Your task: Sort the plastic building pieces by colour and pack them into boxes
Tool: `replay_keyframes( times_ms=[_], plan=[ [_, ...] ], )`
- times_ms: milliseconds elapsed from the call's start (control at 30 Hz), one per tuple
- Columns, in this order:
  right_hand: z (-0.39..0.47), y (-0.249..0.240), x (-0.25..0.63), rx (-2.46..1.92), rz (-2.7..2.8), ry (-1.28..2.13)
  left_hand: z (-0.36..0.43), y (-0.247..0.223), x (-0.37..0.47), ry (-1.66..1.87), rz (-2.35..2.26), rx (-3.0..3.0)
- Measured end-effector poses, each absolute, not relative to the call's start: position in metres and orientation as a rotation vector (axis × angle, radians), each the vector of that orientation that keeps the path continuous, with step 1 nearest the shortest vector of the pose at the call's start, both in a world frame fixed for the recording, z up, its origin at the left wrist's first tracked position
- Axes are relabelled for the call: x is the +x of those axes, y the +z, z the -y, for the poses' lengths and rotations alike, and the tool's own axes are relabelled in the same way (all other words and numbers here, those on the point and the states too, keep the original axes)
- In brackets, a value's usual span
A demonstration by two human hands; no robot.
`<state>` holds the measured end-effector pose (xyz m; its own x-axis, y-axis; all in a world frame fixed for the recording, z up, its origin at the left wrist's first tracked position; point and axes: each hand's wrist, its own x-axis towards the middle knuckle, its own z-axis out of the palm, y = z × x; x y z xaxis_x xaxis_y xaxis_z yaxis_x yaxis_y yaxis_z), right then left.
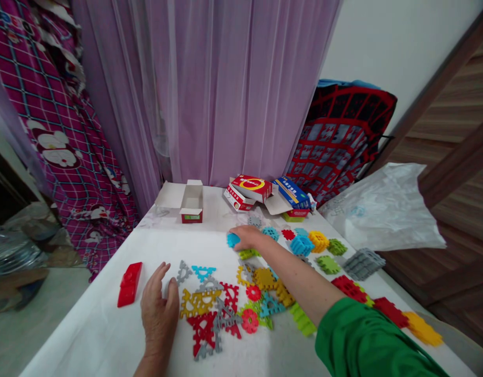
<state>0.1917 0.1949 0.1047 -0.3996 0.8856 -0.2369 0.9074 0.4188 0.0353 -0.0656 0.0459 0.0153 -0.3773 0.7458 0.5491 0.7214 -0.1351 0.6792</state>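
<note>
My right hand reaches far across the white table, its fingers closed on a blue toothed plastic building piece. A lime green piece lies just below that hand. Nearer to me, my left hand rests open with thumb and fingers apart, holding nothing. To its right spreads a pile of flat interlocking pieces, among them a yellow piece, a red piece and a grey triangle. A glossy red plastic object lies to its left.
An opened small carton stands at the back left. Red and white boxes and a blue box are heaped at the back. Along the right lie stacks of pieces, including a grey stack, beside a clear plastic bag.
</note>
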Motion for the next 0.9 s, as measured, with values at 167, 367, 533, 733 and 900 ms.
replay_keyframes(
  times_ms=[167,367,533,733,900],
  plan=[
    [-0.1961,0.1039,0.1929,1.613,-2.442,-0.152,-0.0453,0.0168,-0.0654,1.578,-2.049,1.738],
    [-0.1921,0.1099,0.1906,1.631,-2.452,-0.139,-0.046,0.0166,-0.0659,1.571,-2.053,1.723],
    [-0.1906,0.1081,0.1845,1.593,-2.466,-0.148,-0.0456,0.0186,-0.0664,1.564,-2.036,1.717],
    [-0.1922,0.108,0.1869,1.589,-2.493,-0.162,-0.0459,0.0229,-0.0656,1.571,-2.029,1.702],
    [-0.1953,0.1103,0.1917,1.61,-2.485,-0.166,-0.045,0.0223,-0.0658,1.554,-2.042,1.663]
  ],
)
